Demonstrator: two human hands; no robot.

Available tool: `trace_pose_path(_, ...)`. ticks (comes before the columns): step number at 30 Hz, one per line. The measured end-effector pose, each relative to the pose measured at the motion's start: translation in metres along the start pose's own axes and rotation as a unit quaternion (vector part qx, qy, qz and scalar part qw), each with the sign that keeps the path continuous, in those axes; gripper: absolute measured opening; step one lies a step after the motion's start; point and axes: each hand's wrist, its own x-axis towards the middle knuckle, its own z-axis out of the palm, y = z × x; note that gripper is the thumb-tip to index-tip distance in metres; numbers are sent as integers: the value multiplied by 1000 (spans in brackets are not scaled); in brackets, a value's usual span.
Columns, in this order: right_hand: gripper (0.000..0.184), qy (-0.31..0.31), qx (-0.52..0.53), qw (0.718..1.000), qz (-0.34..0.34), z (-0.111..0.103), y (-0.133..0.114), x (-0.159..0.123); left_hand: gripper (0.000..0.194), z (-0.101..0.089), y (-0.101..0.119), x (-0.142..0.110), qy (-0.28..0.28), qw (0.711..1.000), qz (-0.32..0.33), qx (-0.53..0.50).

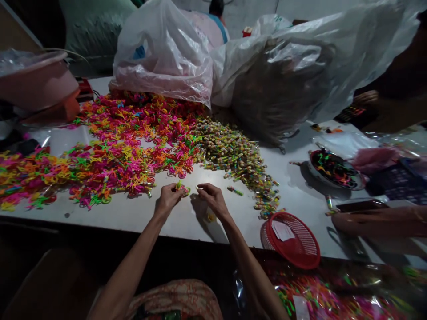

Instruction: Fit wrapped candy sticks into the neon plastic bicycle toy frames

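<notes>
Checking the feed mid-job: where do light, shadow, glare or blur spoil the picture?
All head view: dim light, nearly black below the table; glare streaks the bags; the plate casts a dark shadow; a co-worker's arm, right, smears; the held green piece is too small to read clearly.

Bare hands (168, 198), sleeveless forearms (142, 251), and reddish cloth (182, 295) (with a paler pattern) at the lap.

This is a workshop handling small goods in bulk. A long white surface (245, 218) carries a wide heap of bright plastic pieces (123, 164) on the left and a pile of small patterned tubes (230, 151) beside it, with large plastic bags (163, 49) along the far side. Another person's arm (383, 222) lies at right; a half-hidden far figure (207, 27) is probably another worker.
</notes>
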Motion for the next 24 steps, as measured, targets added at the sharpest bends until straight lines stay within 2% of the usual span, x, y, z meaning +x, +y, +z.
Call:
trace_pose_path(3,27,-18,103,994,22,11,-5,-4,38,-8,4,-13,-24,999,-21,-22)
trace_pose_path(7,26,-56,166,984,41,16,-15,-6,47,-12,17,-30,-80,992,-46,-81)
trace_pose_path(10,27,-105,160,980,48,14,-22,-7,44,-12,21,-35,-79,991,-41,-99)
trace_pose_path(14,37,-222,130,965,58,10,-26,-7,40,-15,19,-37,-75,990,-60,-107)
trace_pose_path(15,40,-224,121,965,57,9,-26,-8,40,-15,17,-38,-75,990,-64,-105)
trace_pose_path(17,46,-177,113,976,49,9,-26,-8,39,-16,15,-40,-71,990,-72,-101)
trace_pose_path(19,46,-97,136,985,39,11,-25,-8,38,-16,14,-41,-57,990,-76,-107)
trace_pose_path(22,38,-3,220,974,50,21,-24,-9,37,-12,12,-42,-43,988,-80,-128)
trace_pose_path(24,41,34,271,959,73,29,-22,-10,36,-10,12,-42,-42,986,-82,-140)
